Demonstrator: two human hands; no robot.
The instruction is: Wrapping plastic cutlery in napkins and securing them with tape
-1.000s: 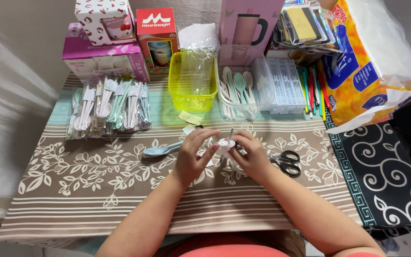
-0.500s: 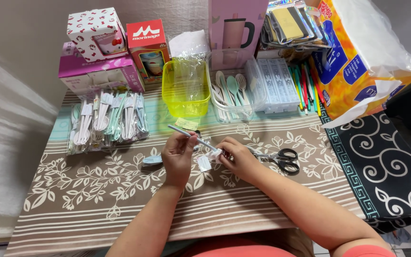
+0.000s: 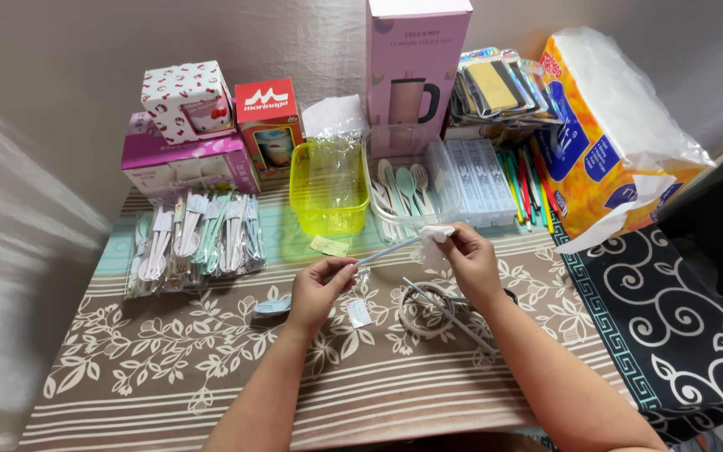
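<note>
My left hand (image 3: 321, 289) pinches the near end of a thin pale-blue stick (image 3: 387, 250) that slants up to the right above the table. My right hand (image 3: 470, 261) holds the far end, with a small white cloth or tissue (image 3: 437, 237) wrapped around it. Under my hands, on the leaf-patterned tablecloth (image 3: 169, 351), lie a roll of clear tape (image 3: 423, 311), a second thin stick (image 3: 453, 318), a small clear packet (image 3: 359, 312) and a pale-blue spoon (image 3: 272, 306). The spoon is partly hidden by my left hand.
Behind my hands are a yellow plastic tub (image 3: 328, 199), a clear tray of pastel spoons and forks (image 3: 403, 188), bagged cutlery sets (image 3: 194, 238), several gift boxes (image 3: 186, 134), a tall pink box (image 3: 416, 67), coloured sticks (image 3: 529, 186) and an orange tissue pack (image 3: 621, 142). A black patterned mat (image 3: 671, 318) lies to the right.
My hands have drawn apart, and the thin stick now stretches between them with the white cloth at its far end. The view has shifted closer.
</note>
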